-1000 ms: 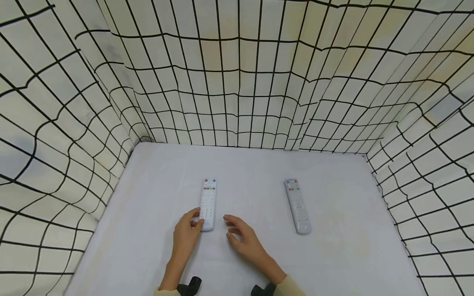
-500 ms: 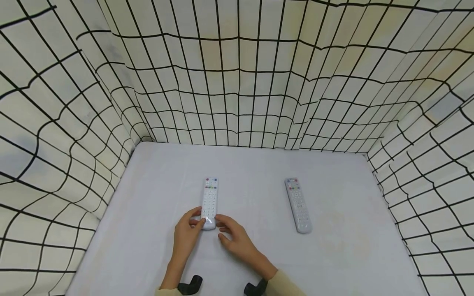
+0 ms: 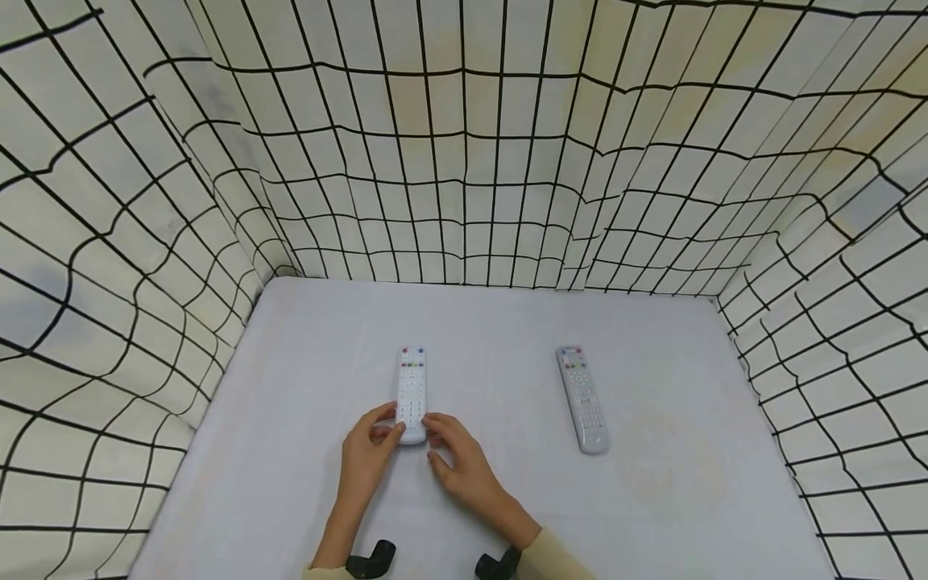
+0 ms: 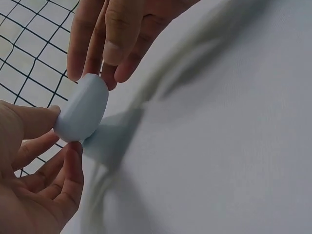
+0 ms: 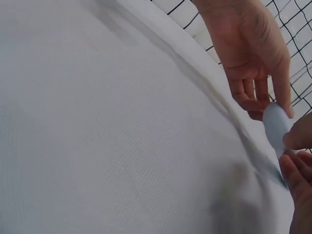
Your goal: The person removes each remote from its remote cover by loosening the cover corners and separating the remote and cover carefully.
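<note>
Head view: the left hand (image 3: 366, 461) and the right hand (image 3: 464, 467) both pinch the near end of the left remote (image 3: 411, 393) lying on the desk (image 3: 304, 419); a second remote (image 3: 583, 398) lies well apart to the right.

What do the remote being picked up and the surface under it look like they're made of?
The near remote control looks like hard white plastic with a smooth, slightly glossy shell, going by its rounded moulded end in the left wrist view; its coloured keys may be rubber. The table cover looks like matte woven cloth: a fine weave and soft creases show in the right wrist view.
</note>
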Motion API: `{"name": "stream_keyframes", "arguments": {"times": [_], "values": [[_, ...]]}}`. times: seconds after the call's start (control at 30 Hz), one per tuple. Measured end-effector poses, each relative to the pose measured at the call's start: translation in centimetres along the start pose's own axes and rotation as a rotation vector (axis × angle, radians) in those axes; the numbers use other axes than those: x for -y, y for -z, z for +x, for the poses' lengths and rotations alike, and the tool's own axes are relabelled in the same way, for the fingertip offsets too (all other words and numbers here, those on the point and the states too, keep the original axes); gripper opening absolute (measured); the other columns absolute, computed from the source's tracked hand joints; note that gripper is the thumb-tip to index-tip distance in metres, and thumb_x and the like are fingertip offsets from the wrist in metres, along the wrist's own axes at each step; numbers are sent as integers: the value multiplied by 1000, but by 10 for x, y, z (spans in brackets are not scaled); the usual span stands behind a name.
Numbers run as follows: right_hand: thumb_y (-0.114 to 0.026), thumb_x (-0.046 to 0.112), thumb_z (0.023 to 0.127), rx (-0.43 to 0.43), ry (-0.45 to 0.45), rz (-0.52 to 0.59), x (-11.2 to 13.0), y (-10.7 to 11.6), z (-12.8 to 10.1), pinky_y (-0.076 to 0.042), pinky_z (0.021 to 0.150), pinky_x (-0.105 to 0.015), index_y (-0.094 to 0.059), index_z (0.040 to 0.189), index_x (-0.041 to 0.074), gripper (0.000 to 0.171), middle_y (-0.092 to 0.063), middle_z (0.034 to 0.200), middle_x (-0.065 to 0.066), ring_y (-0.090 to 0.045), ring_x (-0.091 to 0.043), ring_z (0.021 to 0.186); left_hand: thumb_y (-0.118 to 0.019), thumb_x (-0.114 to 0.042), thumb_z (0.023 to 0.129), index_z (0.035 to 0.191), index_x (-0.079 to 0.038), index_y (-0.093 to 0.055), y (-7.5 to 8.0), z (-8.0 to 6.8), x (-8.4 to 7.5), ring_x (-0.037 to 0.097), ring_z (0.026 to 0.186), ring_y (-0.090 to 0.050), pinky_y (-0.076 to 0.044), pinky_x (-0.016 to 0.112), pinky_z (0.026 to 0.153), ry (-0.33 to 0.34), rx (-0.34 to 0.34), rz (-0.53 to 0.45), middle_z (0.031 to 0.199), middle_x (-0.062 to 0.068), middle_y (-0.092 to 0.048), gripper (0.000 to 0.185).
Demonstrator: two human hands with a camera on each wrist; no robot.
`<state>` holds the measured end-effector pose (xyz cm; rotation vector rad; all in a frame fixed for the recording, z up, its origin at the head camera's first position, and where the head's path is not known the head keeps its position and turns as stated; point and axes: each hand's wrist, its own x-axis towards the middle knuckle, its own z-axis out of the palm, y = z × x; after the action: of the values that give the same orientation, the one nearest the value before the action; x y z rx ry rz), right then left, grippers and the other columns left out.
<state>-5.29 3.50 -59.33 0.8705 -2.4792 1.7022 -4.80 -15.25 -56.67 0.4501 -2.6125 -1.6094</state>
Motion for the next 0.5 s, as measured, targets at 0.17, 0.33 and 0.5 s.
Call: {"name": "stream_keyframes", "arguments": {"times": [0.17,0.33,0.5], "values": [[-74,-8,90,-70,34,-64,6,4,4,-58,98,-28,-61,137,5,51,-60,141,-12,-66,-23,121,-77,-16,96,126,-10,-72,4,-3,-12,15,97,-67,-53,14,79,-35,-21,-55,125,12,-73,31],[-78,-5,89,-148,76,-73,12,7,7,-59,96,-27,-65,131,8,46,-63,136,-9,-67,-22,119,-77,-18,97,117,-10,-75,5,-5,-26,12,95,-66,-53,15,83,-53,-35,-71,116,9,-75,22],[-77,0,92,-215,113,-40,19,14,9,-59,92,-26,-69,128,10,38,-64,131,-8,-66,-19,112,-71,-18,101,119,-11,-73,7,-13,-43,17,95,-68,-54,16,81,-79,-7,-105,118,9,-72,20]]}}
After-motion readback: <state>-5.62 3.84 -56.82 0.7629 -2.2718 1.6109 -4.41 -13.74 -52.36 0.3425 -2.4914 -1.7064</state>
